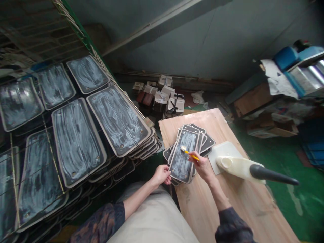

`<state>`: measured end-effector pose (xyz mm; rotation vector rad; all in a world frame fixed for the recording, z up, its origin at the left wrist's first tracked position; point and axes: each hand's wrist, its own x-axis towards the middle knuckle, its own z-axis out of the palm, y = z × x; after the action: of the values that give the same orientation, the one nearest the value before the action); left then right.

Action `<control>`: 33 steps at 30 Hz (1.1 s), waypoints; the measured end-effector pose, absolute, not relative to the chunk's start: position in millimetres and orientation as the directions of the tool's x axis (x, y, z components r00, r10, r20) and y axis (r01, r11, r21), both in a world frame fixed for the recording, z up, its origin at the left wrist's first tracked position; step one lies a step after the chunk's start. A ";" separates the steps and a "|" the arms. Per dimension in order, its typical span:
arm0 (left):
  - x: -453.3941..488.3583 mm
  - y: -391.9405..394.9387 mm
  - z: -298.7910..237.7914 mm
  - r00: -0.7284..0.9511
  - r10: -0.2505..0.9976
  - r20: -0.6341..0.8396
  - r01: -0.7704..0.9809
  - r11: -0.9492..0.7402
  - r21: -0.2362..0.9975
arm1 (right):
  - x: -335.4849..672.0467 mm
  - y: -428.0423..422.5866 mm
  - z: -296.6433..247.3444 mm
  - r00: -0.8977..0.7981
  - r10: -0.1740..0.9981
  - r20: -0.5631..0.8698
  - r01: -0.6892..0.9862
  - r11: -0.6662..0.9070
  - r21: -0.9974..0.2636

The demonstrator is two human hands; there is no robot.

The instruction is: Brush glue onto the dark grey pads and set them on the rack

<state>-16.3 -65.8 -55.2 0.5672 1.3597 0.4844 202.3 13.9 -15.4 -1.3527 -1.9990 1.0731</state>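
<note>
My right hand (202, 165) is closed on a small yellow-handled brush (188, 152), whose white bristles rest on the top dark panel (182, 158) of a fanned stack on the wooden board (227, 195). The panel is streaked with whitish glue. My left hand (162, 174) pinches the near left edge of that stack, fingers curled round it. A cream glue bottle (240, 167) with a long black nozzle lies on its side just right of my right hand, on a pale tray (222, 150).
A wire rack (50, 135) on the left carries several glue-smeared dark panels in overlapping piles. Bundles of small tied pieces (162, 96) lie on the floor beyond the board. Cardboard boxes and blue equipment (291, 77) stand at the right on green floor.
</note>
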 end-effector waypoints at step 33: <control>-15.2 -69.1 -51.6 0.174 0.627 -0.759 0.009 0.770 0.638 | 213.2 -37.0 -16.5 0.130 0.991 -0.015 0.265 -0.049 -0.963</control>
<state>-15.2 -69.1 -51.6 0.5809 1.3393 0.4745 213.2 -37.0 -16.5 -1.4870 -1.2905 0.9972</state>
